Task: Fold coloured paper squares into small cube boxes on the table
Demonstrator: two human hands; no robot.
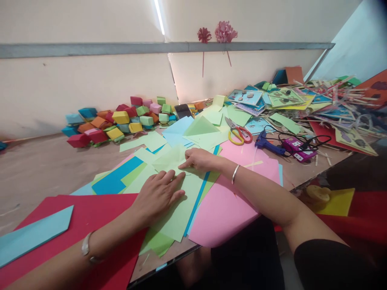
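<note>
- Left hand: palm down, fingers loosely spread, gripping nothing; rests on the pale green paper sheet, apparently to steady it.
- Right hand: index finger extended, others curled; any grip cannot be told. It meets the creased green paper atop the sheet, seemingly holding it flat.
- Scissors, glue gun: beyond the sheet, probably for ready reach.
- Coloured paper boxes: heaped at rear, likely for working room.

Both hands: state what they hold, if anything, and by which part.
The left hand grips nothing, lying palm-down on pale green paper; the right hand rests there too, any pinch hidden.
</note>
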